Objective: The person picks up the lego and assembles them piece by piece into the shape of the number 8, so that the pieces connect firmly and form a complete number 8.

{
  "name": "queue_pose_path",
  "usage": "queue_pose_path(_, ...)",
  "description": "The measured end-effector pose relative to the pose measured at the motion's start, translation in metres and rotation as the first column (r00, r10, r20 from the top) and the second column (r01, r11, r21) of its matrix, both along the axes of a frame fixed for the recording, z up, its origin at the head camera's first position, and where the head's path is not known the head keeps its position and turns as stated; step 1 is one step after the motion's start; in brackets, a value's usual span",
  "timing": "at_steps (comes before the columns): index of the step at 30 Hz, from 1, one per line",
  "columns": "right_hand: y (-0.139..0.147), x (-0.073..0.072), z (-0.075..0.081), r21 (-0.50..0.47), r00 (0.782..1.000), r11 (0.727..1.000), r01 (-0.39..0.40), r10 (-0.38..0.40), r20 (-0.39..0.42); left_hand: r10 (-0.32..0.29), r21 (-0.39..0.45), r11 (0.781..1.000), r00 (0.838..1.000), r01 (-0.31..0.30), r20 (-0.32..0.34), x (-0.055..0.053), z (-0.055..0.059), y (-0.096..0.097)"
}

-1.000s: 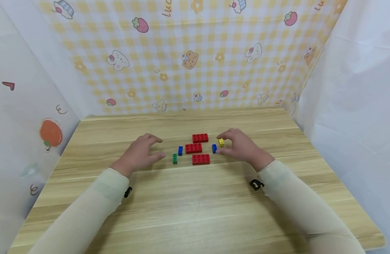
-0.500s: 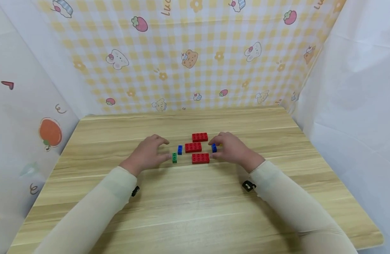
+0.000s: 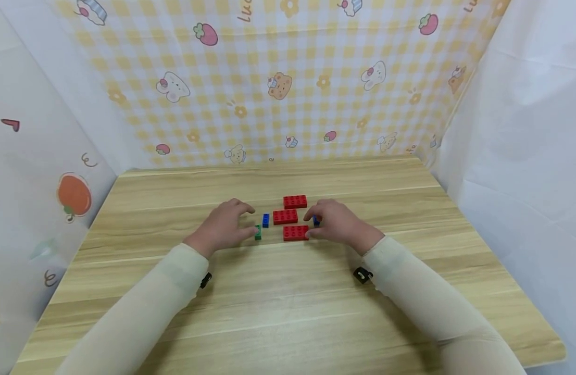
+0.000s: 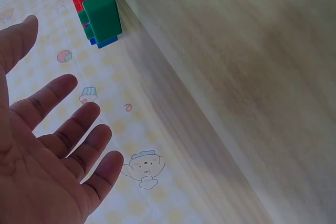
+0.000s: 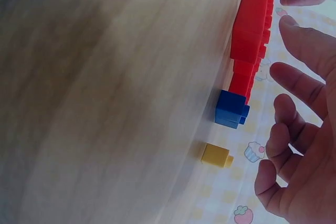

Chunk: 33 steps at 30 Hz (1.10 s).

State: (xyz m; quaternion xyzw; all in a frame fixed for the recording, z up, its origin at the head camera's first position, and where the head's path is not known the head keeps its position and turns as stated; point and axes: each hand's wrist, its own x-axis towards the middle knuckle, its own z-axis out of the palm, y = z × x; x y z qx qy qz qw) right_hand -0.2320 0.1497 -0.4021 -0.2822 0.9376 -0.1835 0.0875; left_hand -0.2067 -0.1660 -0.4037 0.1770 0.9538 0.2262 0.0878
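My left hand (image 3: 224,226) hovers left of the bricks, fingers spread and holding nothing; its thumb tip overlaps the small green brick (image 3: 258,235) in the head view. Beside that stands a small blue brick (image 3: 266,221). Three red bricks (image 3: 285,216) lie in the middle, one behind another. Over the right side is my right hand (image 3: 335,224), with loosely bent fingers and nothing in its grasp. It partly covers another blue brick (image 3: 316,221). The yellow brick (image 5: 215,155) is hidden in the head view but shows in the right wrist view.
The bricks stand on a wood-grain table (image 3: 278,307). A yellow checked cloth (image 3: 269,120) with cartoon prints rises behind its back edge. White sheets (image 3: 527,156) hang at both sides. A black strap piece (image 3: 362,275) hangs under the right sleeve.
Both hands have moved inward toward the bricks. The right hand now covers the yellow brick and part of the right blue one in the head view. The bricks have stayed in place.
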Motion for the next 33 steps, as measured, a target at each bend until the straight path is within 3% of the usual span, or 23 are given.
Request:
queue_pose_path(11,-0.004,-0.002,-0.003,0.093,1.000,0.996,-0.016,0.015,0.006,-0.004,-0.016,1.000,0.999,0.004,0.040,0.000,-0.001,0.008)
queue_pose_path(33,-0.012,-0.004,-0.004,0.116,0.994,0.992,0.047,-0.058,0.095,0.026,-0.097,0.995,0.996,-0.018,0.080,-0.003,-0.006,0.017)
